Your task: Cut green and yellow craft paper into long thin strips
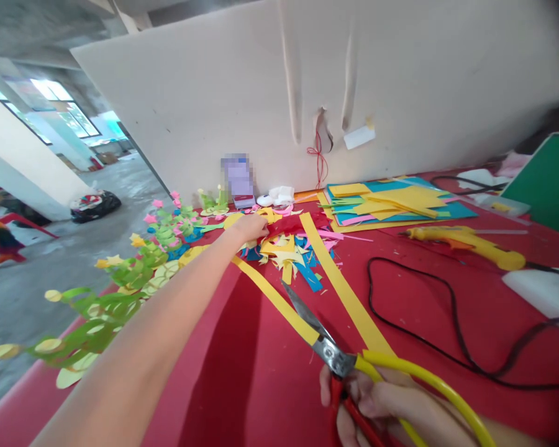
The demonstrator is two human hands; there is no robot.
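My right hand (377, 403), at the lower right, is closed around the red handles of metal scissors (326, 347). Their blades point up and to the left. A yellow paper strip (279, 298) runs from below my left wrist to the blades. Curved yellow bands (428, 370) arch over my right hand; I cannot tell whether they are paper or part of the scissors. My left hand (252, 228) reaches forward to a heap of coloured paper scraps (284, 248) with red material in it; its fingertips are hidden. Another yellow strip (340, 285) lies right of the scissors.
Green paper plants (140, 273) line the left table edge. A yellow glue gun (466, 242) with a black cord (451, 298) lies at the right. Coloured paper sheets (400, 202) are stacked at the back, before a white board (214, 93). Red covering (279, 385) spans the table.
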